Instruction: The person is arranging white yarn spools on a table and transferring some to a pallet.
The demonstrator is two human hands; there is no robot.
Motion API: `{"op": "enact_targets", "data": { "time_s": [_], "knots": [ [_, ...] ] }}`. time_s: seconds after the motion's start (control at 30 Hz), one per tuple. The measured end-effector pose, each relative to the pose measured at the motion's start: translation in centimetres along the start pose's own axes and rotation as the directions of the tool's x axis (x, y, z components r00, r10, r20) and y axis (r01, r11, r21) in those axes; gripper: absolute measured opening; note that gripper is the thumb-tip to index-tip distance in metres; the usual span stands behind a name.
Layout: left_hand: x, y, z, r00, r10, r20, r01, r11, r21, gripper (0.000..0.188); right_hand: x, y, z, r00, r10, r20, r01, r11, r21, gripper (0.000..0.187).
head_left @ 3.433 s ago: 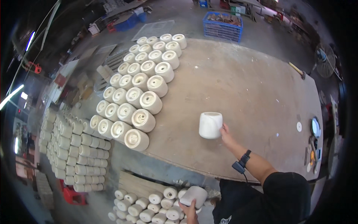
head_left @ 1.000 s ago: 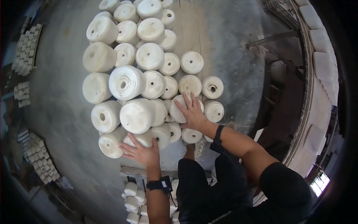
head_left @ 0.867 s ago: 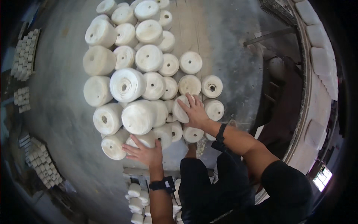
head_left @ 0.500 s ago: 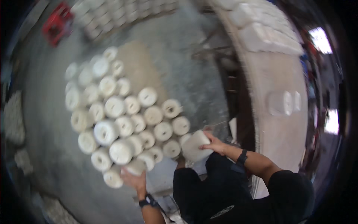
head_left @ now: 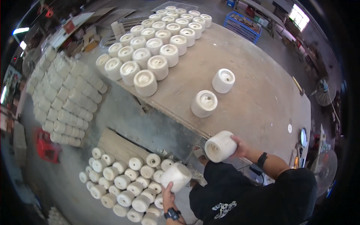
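Note:
My left hand (head_left: 168, 197) is closed on a round white plaster mould (head_left: 177, 176), held tilted above the floor group. In my right hand (head_left: 241, 147) is another plaster mould (head_left: 220, 147), tipped so its hollowed end faces left, near the table's front edge. Two more moulds, a nearer one (head_left: 204, 104) and a farther one (head_left: 224, 80), stand upright and apart on the table (head_left: 255, 90), recesses up. Below my left hand, several similar moulds (head_left: 122, 182) stand close together on the floor. Some of my fingers are hidden behind what I hold.
Rows of upright moulds (head_left: 154, 45) cover the table's far left part. A tall stack of moulds (head_left: 63, 97) and a red plastic stool (head_left: 45, 145) stand on the floor at left. A blue crate (head_left: 243, 27) is beyond the table; a fan (head_left: 324, 168) stands at right.
My left hand has lifted a mould up from the floor group. My right hand still holds its mould, now nearer the table. The view has swung toward the table.

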State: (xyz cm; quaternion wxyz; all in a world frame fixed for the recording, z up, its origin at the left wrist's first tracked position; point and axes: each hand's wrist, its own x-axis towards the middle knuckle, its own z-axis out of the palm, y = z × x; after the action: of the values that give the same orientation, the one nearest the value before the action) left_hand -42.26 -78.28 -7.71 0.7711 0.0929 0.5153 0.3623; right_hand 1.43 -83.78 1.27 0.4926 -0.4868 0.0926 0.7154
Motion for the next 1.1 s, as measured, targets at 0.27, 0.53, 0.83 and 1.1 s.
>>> {"op": "enact_targets", "data": {
  "time_s": [0.27,0.53,0.83,1.1],
  "knots": [
    [11.8,2.4,18.4,0.926,-0.147,0.347,0.107,0.985,0.133,0.066,3.2,-9.5,-7.6,0.985,-0.083,-0.152,0.098,0.991,0.095,0.059],
    [14.6,4.6,25.7,0.950,-0.093,0.300,0.000,0.956,0.294,0.055,5.3,-8.1,-10.1,0.855,-0.283,-0.434,0.295,0.955,-0.042,0.069],
    [17.6,4.2,29.7,0.973,-0.215,0.080,0.179,0.930,0.322,0.048,4.0,-5.5,-3.9,0.819,-0.276,-0.504,0.396,0.907,0.147,0.073],
    [23.4,4.8,33.3,0.971,0.209,0.114,-0.227,0.668,0.709,0.029,9.6,-9.1,2.2,0.631,-0.315,-0.710,0.678,0.669,0.305,0.067]
  ]
}}
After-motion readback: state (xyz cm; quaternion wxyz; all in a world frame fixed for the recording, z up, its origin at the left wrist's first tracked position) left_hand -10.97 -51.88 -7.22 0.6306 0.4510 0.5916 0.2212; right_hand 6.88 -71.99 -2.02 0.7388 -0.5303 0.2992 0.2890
